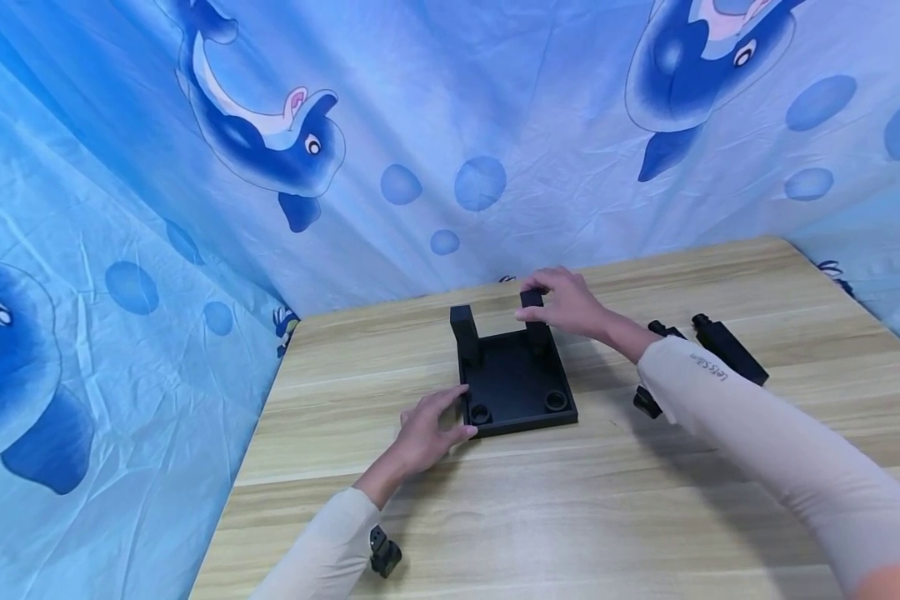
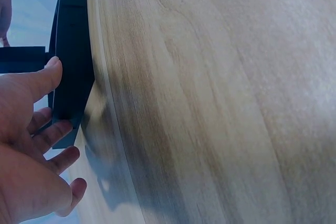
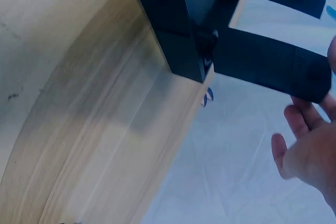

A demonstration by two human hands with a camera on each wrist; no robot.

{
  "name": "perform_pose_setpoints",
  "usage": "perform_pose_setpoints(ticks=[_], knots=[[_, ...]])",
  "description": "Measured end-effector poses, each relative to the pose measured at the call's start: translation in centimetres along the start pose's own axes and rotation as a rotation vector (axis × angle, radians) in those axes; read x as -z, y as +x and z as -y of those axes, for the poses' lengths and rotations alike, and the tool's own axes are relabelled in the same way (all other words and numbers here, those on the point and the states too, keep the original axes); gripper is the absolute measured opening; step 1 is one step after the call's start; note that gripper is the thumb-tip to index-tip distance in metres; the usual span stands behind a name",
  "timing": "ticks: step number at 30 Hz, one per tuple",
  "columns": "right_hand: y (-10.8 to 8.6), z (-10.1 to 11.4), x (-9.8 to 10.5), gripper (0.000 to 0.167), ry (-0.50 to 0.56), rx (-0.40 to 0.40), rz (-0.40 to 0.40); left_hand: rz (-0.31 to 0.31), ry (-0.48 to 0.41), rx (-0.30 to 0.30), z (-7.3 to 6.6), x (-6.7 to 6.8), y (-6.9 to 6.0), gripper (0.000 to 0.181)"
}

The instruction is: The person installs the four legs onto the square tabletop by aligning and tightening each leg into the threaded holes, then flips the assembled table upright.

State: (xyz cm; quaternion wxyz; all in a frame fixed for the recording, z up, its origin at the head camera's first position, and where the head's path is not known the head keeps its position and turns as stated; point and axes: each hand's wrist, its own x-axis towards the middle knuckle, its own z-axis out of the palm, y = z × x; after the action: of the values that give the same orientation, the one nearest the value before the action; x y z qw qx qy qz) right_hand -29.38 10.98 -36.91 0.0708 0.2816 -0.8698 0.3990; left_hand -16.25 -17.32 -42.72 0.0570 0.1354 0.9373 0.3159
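Observation:
A black square tabletop (image 1: 512,385) with a raised rim lies underside up on the wooden table. Black legs rise from its two far corners, a left leg (image 1: 463,335) and a right leg (image 1: 537,332). Its near corners bear round sockets, one a ring (image 1: 556,401). My right hand (image 1: 562,302) pinches the top of the right leg between thumb and fingers; the right wrist view shows that leg (image 3: 268,64) slanting from the tabletop. At the near left corner my left hand (image 1: 426,433) holds the tabletop's edge, thumb on the front side (image 2: 72,51), other fingers loosely bent.
Two loose black legs lie to the right, the outer one (image 1: 729,348) fully visible, the other partly behind my right sleeve (image 1: 720,408). A small black object (image 1: 647,402) is beside that sleeve. A blue dolphin-print curtain (image 1: 450,125) hangs behind the wooden table (image 1: 540,517).

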Motion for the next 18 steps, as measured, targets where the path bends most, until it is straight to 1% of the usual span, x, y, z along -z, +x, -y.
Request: perform_pose_setpoints(ticks=[3,5,7,9,13,16,18], knots=[[0.0,-0.1,0.7,0.051,0.046,-0.051,0.091,0.002,0.005,-0.002,0.0,0.0,0.1,0.064],[0.0,-0.2,1.3,0.056,0.076,-0.058,0.138,0.001,0.005,-0.001,0.0,0.1,0.1,0.064],[0.1,-0.3,1.8,0.055,0.094,-0.053,0.167,0.001,0.007,0.0,0.0,0.1,0.1,0.064],[0.2,-0.2,2.3,0.052,0.089,-0.037,0.183,0.002,0.008,0.0,0.0,0.1,0.0,0.064],[0.3,0.1,3.0,0.045,0.033,-0.024,0.209,0.004,0.008,-0.001,0.0,0.2,0.0,0.064],[0.4,0.1,3.1,0.041,-0.004,-0.03,0.221,0.004,0.009,-0.003,0.0,0.2,0.0,0.064],[0.4,0.2,3.0,0.04,-0.009,-0.036,0.218,0.004,0.01,-0.004,0.0,0.1,0.1,0.064]])
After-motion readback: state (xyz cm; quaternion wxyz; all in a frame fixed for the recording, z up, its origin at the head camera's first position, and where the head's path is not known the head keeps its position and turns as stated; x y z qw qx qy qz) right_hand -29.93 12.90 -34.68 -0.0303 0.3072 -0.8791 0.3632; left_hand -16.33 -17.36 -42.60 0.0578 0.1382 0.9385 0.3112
